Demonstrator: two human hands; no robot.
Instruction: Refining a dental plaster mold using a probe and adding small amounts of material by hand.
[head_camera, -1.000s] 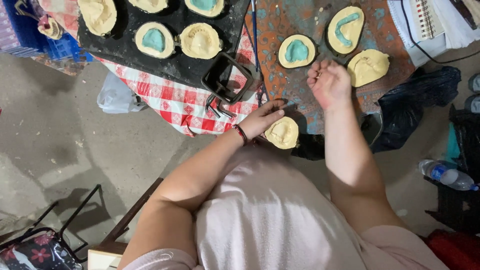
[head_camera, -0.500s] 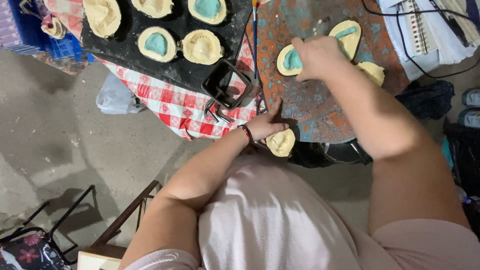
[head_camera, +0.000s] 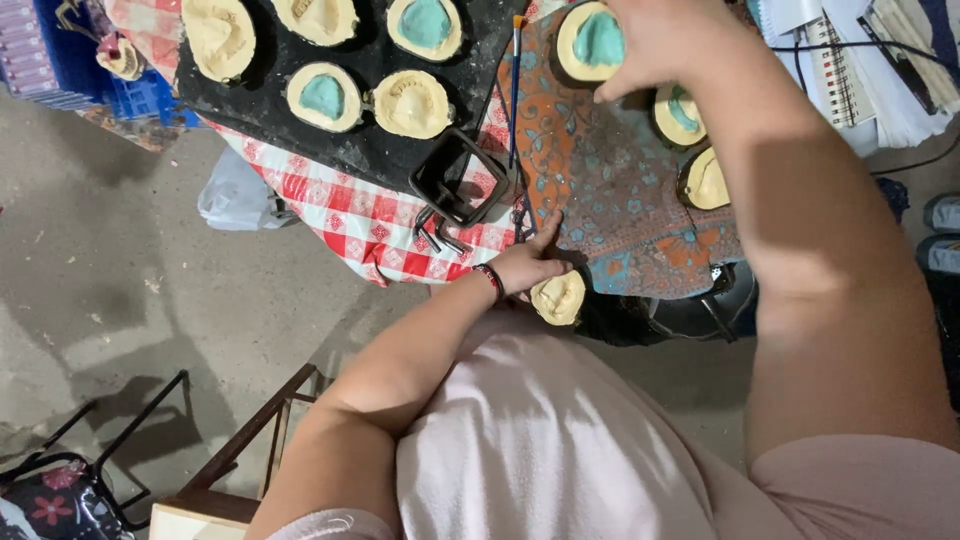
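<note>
Head view: left hand holds cream mould; right hand touches teal-filled mould.

Head view — steeply downward, close.

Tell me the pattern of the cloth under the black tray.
Red-and-white check cloth under the black tray; the head view shows it.

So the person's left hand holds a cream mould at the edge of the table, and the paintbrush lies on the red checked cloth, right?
Not quite. The left hand does hold a cream mould at the table's edge, but the head view shows the paintbrush lying along the edge of the orange patterned cloth, beside the black tray, not on the red checked cloth.
</note>
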